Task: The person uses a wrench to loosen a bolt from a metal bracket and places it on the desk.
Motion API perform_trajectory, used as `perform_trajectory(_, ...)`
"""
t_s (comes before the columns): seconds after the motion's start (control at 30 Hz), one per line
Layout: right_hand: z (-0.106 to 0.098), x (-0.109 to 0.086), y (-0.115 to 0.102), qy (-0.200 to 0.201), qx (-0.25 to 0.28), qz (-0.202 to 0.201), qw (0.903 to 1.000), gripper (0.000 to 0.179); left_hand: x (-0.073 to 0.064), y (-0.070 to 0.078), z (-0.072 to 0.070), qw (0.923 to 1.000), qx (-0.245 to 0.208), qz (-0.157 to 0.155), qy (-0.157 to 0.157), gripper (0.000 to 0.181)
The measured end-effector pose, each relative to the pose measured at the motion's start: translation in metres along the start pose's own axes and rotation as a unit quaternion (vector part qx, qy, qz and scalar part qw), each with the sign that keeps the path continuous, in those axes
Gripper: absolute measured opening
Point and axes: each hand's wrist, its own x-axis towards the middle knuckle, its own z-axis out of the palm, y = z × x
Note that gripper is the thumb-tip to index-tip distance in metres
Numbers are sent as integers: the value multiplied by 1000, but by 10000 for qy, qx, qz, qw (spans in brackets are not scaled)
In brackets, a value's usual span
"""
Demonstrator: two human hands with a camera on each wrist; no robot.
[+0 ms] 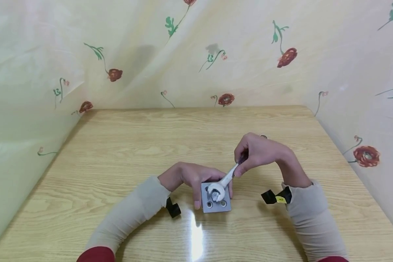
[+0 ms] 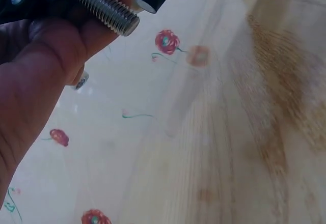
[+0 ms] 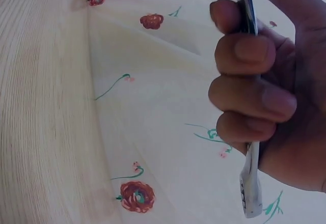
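Note:
My left hand (image 1: pixel 196 176) grips a grey metal block (image 1: pixel 216 206) from behind, thumb along its left side and fingers at its far and right sides. Small holes (image 1: pixel 209 204) show in the block's top face. In the left wrist view, the threaded shank of a bolt (image 2: pixel 102 5) sticks out beside the fingers. My right hand (image 1: pixel 258 151) holds a combination wrench (image 1: pixel 227 178), fingers curled round its shaft. The wrench's open end sits around the bolt head (image 1: pixel 215 195) on the block. Its other end (image 3: pixel 250 198) pokes out past the little finger.
The wood-grain table (image 1: pixel 134 138) lies under both hands. Pale flower-print cloth (image 1: pixel 196 65) hangs behind it and along both sides. Black straps with small boxes (image 1: pixel 173 209) are worn at both wrists over beige sleeves.

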Motion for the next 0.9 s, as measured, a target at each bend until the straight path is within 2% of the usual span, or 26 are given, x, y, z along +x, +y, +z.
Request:
perform_trajectory(0.1, -6, -3, -1, 427, -93, -10, 9990, 19, -2, 2, -2, 9990, 175, 261, 330, 80)
perform_trajectory(0.17, -11, -8, 0, 962, -126, 155, 9952, 14, -5, 4, -5, 9957, 196, 474, 774, 75)
perform_trajectory(0.23, -16, -14, 3, 1620, -77, 442, 9858, 10, -9, 5, -9, 9878, 103, 701, 1388, 73)
perform_trajectory(0.3, -20, -19, 6, 2214, 91, 796, 9719, 9, -13, 8, -12, 9721, 55, 947, 2146, 69)
perform_trajectory(0.33, -22, -21, 7, 2463, 197, 974, 9641, 10, -14, 10, -13, 9604, 79, 1068, 2572, 69)
perform_trajectory(0.4, -25, -24, 9, 2819, 370, 1280, 9501, 16, -15, 13, -15, 9307, 195, 1270, 3424, 67)
perform_trajectory(0.5, -26, -22, 11, 3080, 564, 1709, 9342, 24, -15, 17, -16, 8734, 504, 1442, 4624, 68)
perform_trajectory(0.57, -25, -20, 11, 3146, 577, 1927, 9277, 29, -14, 18, -16, 8345, 663, 1558, 5243, 70)
perform_trajectory(0.63, -24, -17, 12, 3178, 583, 2099, 9228, 32, -14, 19, -16, 8003, 757, 1714, 5696, 71)
perform_trajectory(0.7, -21, -14, 12, 3152, 575, 2174, 9220, 35, -13, 18, -16, 7709, 876, 1866, 6027, 71)
perform_trajectory(0.77, -18, -10, 13, 3094, 551, 2196, 9236, 36, -12, 17, -16, 7476, 963, 1973, 6268, 70)
perform_trajectory(0.9, -11, -1, 13, 2906, 534, 2243, 9287, 39, -11, 14, -17, 7104, 1040, 2144, 6623, 69)
